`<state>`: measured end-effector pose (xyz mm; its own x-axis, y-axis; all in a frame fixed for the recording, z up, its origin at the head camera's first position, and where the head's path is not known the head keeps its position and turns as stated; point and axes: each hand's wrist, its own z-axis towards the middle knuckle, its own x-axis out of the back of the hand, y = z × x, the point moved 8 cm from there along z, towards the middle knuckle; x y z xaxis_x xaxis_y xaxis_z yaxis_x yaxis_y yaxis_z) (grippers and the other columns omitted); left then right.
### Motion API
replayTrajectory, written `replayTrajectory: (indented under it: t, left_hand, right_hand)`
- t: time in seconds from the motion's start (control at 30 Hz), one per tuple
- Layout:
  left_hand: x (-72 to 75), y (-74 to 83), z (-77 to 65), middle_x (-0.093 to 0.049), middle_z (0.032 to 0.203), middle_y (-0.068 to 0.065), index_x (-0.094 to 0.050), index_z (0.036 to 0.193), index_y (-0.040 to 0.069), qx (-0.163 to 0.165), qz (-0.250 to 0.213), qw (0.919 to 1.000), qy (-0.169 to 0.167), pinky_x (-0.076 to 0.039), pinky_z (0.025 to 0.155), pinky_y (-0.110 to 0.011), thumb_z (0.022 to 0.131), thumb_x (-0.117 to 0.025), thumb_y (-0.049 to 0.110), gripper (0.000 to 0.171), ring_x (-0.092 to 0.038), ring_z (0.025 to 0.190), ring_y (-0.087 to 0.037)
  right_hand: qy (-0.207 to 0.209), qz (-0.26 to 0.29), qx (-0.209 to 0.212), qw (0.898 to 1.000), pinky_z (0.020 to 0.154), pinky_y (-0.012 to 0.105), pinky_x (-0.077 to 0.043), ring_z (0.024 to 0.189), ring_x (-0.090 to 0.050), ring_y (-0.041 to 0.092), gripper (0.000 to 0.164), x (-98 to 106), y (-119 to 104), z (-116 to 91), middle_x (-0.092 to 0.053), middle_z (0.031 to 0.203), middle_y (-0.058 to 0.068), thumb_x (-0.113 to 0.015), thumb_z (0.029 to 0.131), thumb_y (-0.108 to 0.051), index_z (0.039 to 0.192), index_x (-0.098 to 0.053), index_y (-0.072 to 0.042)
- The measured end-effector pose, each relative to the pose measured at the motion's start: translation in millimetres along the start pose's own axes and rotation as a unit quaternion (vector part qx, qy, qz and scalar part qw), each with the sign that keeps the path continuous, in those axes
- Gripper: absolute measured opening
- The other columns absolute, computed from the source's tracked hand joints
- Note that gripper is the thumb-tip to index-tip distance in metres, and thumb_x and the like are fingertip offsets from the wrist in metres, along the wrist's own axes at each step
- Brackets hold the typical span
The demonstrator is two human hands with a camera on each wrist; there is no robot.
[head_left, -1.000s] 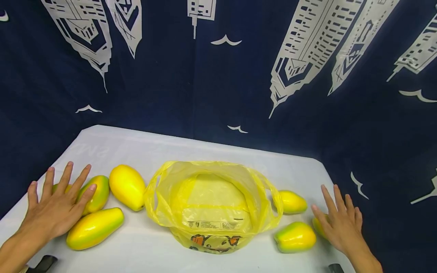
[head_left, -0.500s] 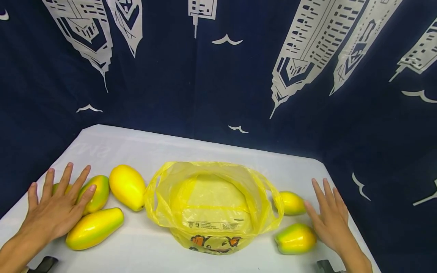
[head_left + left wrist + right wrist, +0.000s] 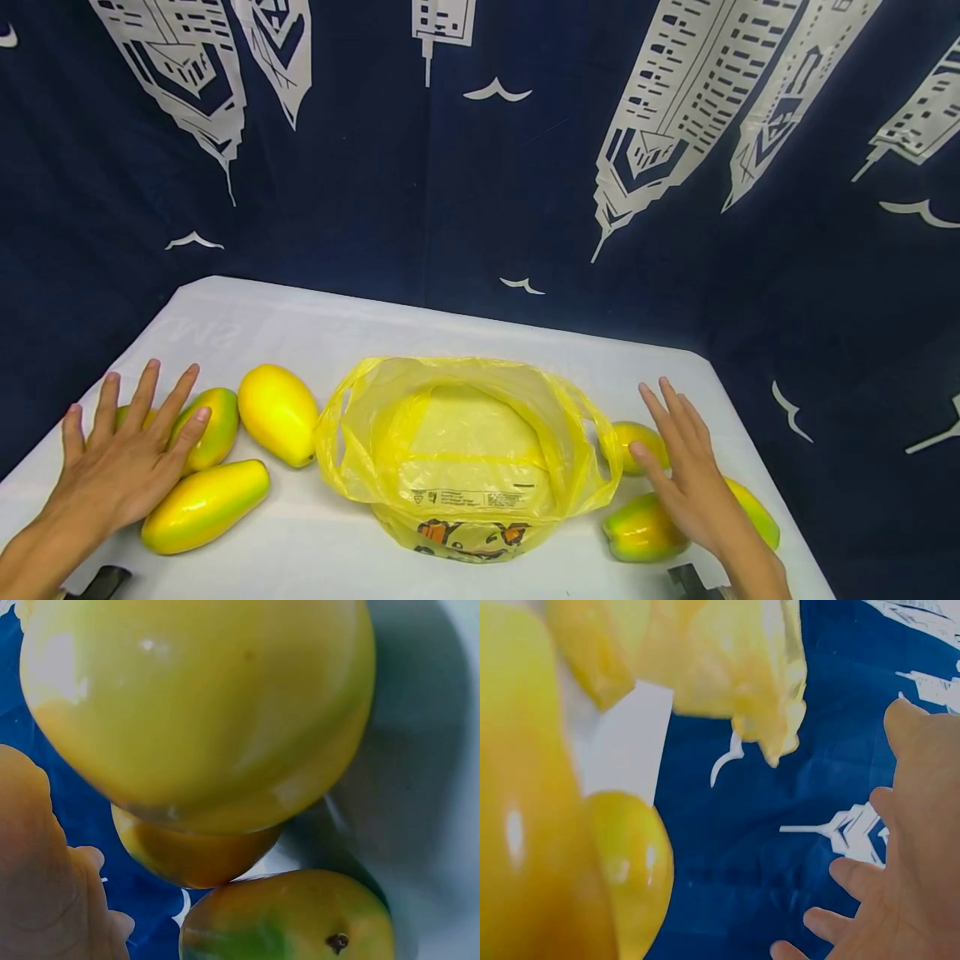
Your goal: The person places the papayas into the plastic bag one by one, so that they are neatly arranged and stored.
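My left hand (image 3: 123,467) is held palm down with fingers spread, overlapping a mango-like green-yellow fruit (image 3: 213,429) in the head view. A longer yellow-green fruit (image 3: 206,506) lies beside its thumb. A rounder yellow fruit (image 3: 277,414) sits farther right, and another shows partly behind the fingers. My right hand (image 3: 693,492), fingers straight, hovers among three similar fruits: one by the bag (image 3: 637,446), one nearer the front (image 3: 641,529), one to its right (image 3: 756,512). Both palms hold nothing; in the right wrist view the right hand (image 3: 907,862) is apart from the fruit.
An upright yellow plastic bag (image 3: 472,433) stands mid-table, its mouth wide and handles out to the sides. The white table (image 3: 315,325) ends at a dark blue cloth (image 3: 360,208) with white building prints.
My right hand has moved left and a little forward, from above the rightmost fruit to over the front one, and the rightmost fruit now shows beside it. The left hand stays put.
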<state>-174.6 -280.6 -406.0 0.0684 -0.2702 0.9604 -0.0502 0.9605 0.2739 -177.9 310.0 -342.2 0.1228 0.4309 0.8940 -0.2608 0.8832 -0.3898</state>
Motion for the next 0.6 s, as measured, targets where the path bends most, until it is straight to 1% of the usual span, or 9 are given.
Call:
replayTrajectory:
  t: [0.1,0.23,0.37,0.47,0.6]
  left_hand:
    - [0.0,0.6,0.3,0.026,0.161,-0.020,0.008,0.161,0.025,-0.001,-0.001,1.0000,0.000,0.032,0.104,-0.069,0.105,-0.021,0.060,0.072,0.033,0.140,-0.053]
    - [0.2,-0.1,-0.4,0.027,0.161,-0.019,0.008,0.161,0.025,-0.002,-0.002,1.0000,0.000,0.032,0.104,-0.069,0.105,-0.021,0.059,0.071,0.033,0.140,-0.052]
    - [0.1,-0.1,-0.7,0.027,0.161,-0.019,0.007,0.161,0.026,-0.002,-0.004,1.0000,0.000,0.032,0.104,-0.068,0.105,-0.022,0.059,0.071,0.033,0.141,-0.052]
    - [-0.7,-0.2,-0.3,0.026,0.162,-0.020,0.007,0.161,0.026,-0.003,-0.005,1.0000,-0.001,0.032,0.104,-0.068,0.105,-0.022,0.059,0.071,0.032,0.141,-0.052]
    - [-1.5,-1.3,0.7,0.025,0.162,-0.020,0.006,0.161,0.026,-0.004,-0.006,1.0000,-0.001,0.031,0.105,-0.069,0.105,-0.022,0.059,0.071,0.031,0.141,-0.053]
  right_hand:
    - [-0.012,0.027,0.012,0.999,0.101,0.084,-0.018,0.153,-0.001,0.042,0.073,-3,-7,3,0.002,0.170,-0.002,-0.055,0.104,-0.028,0.161,-0.011,-0.037]
    - [-0.026,0.066,0.027,0.997,0.102,0.083,-0.020,0.153,-0.007,0.041,0.073,-9,-14,10,-0.002,0.170,-0.006,-0.057,0.103,-0.026,0.160,-0.013,-0.040]
    - [-0.033,0.093,0.037,0.994,0.102,0.082,-0.023,0.152,-0.012,0.040,0.078,-15,-20,16,-0.006,0.169,-0.007,-0.064,0.099,-0.027,0.159,-0.016,-0.042]
    - [-0.035,0.097,0.051,0.993,0.102,0.080,-0.027,0.151,-0.017,0.041,0.080,-20,-23,19,-0.010,0.169,-0.005,-0.069,0.096,-0.026,0.158,-0.021,-0.040]
    - [-0.032,0.092,0.075,0.992,0.103,0.071,-0.038,0.148,-0.027,0.041,0.075,-25,-26,19,-0.016,0.168,0.001,-0.070,0.096,-0.023,0.157,-0.029,-0.035]
